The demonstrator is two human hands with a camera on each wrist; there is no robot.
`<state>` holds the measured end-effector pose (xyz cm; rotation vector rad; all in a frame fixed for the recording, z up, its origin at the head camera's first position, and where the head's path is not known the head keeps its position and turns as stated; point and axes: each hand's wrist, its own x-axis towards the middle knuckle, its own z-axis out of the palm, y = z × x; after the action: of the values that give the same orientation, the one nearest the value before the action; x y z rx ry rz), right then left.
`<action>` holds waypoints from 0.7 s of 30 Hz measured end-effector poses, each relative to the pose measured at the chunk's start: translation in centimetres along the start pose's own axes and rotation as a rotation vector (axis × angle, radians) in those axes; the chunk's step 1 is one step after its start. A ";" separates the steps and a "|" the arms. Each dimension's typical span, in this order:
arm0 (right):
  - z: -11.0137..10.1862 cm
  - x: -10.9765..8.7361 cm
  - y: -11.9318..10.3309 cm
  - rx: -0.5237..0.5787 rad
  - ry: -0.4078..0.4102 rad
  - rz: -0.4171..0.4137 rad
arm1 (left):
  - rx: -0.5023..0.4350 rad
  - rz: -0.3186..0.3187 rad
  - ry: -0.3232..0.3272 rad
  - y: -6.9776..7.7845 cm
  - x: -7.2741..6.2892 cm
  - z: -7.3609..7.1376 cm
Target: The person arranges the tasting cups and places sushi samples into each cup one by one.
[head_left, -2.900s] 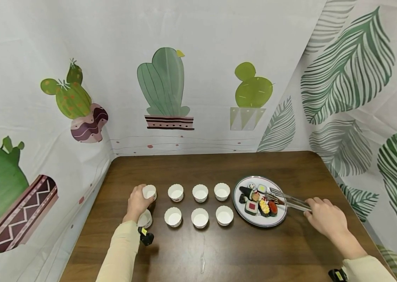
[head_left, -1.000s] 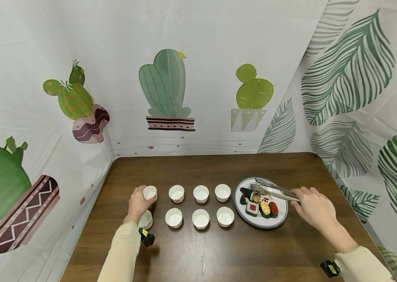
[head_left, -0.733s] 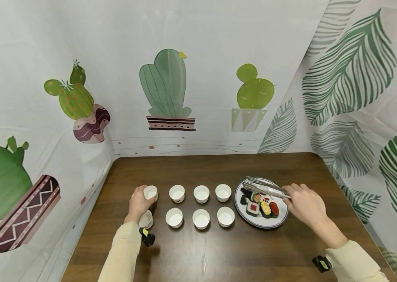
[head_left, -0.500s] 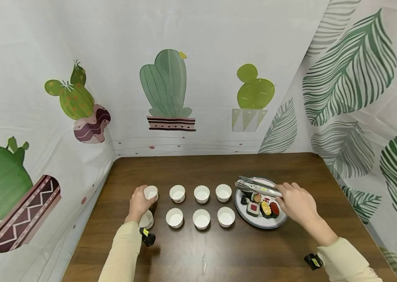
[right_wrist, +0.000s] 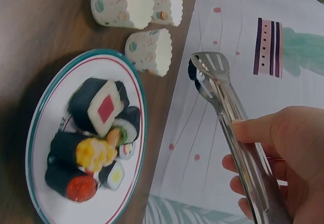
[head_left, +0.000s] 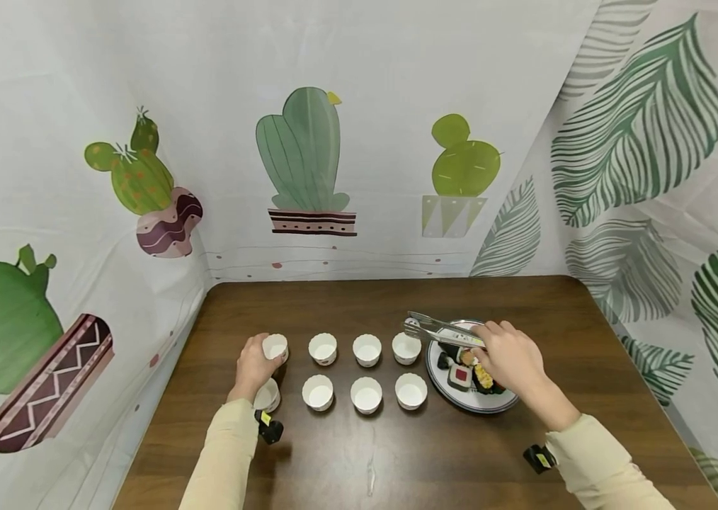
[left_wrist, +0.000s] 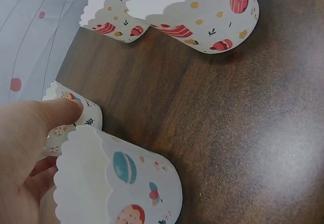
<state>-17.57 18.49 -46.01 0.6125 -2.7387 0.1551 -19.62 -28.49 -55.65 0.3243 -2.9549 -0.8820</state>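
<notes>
Metal tongs [right_wrist: 234,118] point leftward from the gripping right hand [head_left: 512,356].

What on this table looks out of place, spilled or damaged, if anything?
Only a pale streak on the table, in front of the cups, looks odd against brown wood; mark or glare, I cannot tell.

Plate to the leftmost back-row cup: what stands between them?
Three white paper cups stand in a line between that leftmost cup and the plate, as the head view shows.
</notes>
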 end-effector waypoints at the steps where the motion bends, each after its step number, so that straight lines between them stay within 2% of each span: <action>1: 0.0 0.2 -0.2 0.002 0.001 -0.005 | 0.000 -0.001 -0.001 0.0 0.0 0.0; 10: 0.6 1.8 -2.1 0.027 0.028 -0.039 | 0.002 -0.008 -0.001 -0.2 0.2 0.1; 21: 1.5 3.5 -4.7 0.065 -0.009 -0.050 | 0.005 -0.002 0.006 -0.1 0.1 0.1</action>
<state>-18.96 12.57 -46.06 0.7004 -2.7334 0.2301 -19.75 -28.53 -55.82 0.3292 -2.9520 -0.8722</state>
